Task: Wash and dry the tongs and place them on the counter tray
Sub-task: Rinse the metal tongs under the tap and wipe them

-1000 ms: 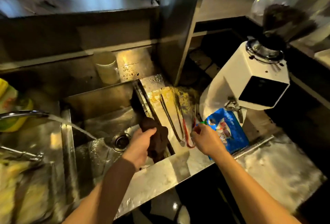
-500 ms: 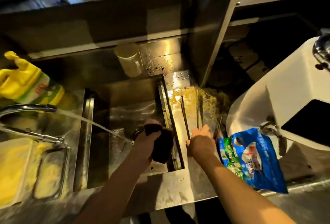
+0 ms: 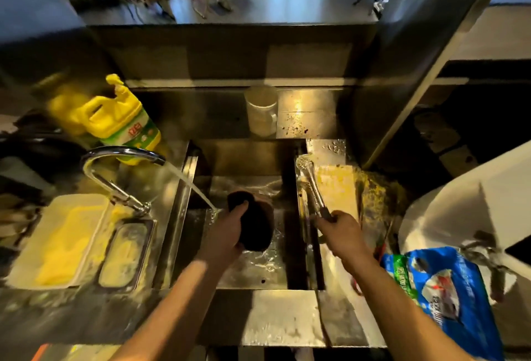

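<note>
steel counter (image 3: 281, 317) wraps round a sunken sink (image 3: 253, 268), where water runs from the tap (image 3: 115, 165) on the left. over the basin the left hand (image 3: 230, 234) grips a dark sponge (image 3: 255, 225), fingers curled round its top edge, just beside the stream. the right hand (image 3: 342, 234) is clamped on the dark handle end of the metal tongs (image 3: 311, 185), which lie along the sink's right rim with their tips pointing away. a yellow soap bottle (image 3: 123, 122) stands behind the tap. a blue bag (image 3: 448, 288) sits at right.
</note>
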Tool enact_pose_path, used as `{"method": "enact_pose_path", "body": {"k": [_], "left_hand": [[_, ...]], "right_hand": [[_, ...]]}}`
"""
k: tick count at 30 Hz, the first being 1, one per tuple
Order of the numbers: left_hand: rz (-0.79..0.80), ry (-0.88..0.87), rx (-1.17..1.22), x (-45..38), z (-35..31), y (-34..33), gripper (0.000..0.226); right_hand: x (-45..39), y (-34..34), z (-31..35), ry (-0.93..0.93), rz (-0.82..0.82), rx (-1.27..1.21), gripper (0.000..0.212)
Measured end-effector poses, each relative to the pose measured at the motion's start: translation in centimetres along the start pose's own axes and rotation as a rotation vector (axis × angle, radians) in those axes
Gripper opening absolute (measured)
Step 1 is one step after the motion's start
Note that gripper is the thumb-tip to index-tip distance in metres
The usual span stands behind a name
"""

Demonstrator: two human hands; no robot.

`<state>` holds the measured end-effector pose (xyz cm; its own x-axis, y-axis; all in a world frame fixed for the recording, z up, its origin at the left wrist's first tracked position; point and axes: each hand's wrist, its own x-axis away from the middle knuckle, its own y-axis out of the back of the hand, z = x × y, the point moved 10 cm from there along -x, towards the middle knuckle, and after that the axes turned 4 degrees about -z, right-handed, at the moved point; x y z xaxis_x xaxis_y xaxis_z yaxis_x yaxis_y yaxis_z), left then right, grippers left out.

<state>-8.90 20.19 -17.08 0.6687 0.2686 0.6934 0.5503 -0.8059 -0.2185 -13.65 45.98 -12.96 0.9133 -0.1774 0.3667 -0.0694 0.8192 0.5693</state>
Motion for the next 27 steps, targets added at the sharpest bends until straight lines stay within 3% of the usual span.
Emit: {"method": "enact_pose_path", "body": {"k": [5, 8, 11, 15, 20, 24, 27], "left_hand": [[-0.032, -0.027, 0.133, -1.0, -3.9, 5.3, 0.047], [-0.032, -0.03, 0.227, -1.7, -6.0, 8.2, 0.028], [0.0, -0.03, 0.248, -2.3, -7.2, 9.4, 0.016], [-0.03, -0.013, 0.216, -3.3, -8.1, 10.7, 0.02], [-0.189, -0.051, -0.025, -4.8, -9.9, 11.8, 0.015], [-0.204, -0.027, -0.01, -6.2, -10.9, 11.5, 0.018], [-0.109, 0.011, -0.057, -6.0, -9.3, 8.9, 0.002]], "right_hand": [[5.2, -7.6, 4.8, -0.081, 0.33, -0.349, 0.013], [7.9, -12.1, 7.2, -0.097, 0.479, -0.396, 0.025], [9.6, -15.2, 8.6, -0.13, 0.555, -0.423, 0.021], [10.6, -17.5, 10.4, -0.125, 0.527, -0.331, 0.015], [11.0, -18.2, 11.5, -0.085, 0.492, -0.234, 0.013], [11.0, -16.8, 11.0, -0.047, 0.478, -0.171, 0.01], [9.5, -16.2, 11.8, 0.003, 0.425, -0.128, 0.009]]}}
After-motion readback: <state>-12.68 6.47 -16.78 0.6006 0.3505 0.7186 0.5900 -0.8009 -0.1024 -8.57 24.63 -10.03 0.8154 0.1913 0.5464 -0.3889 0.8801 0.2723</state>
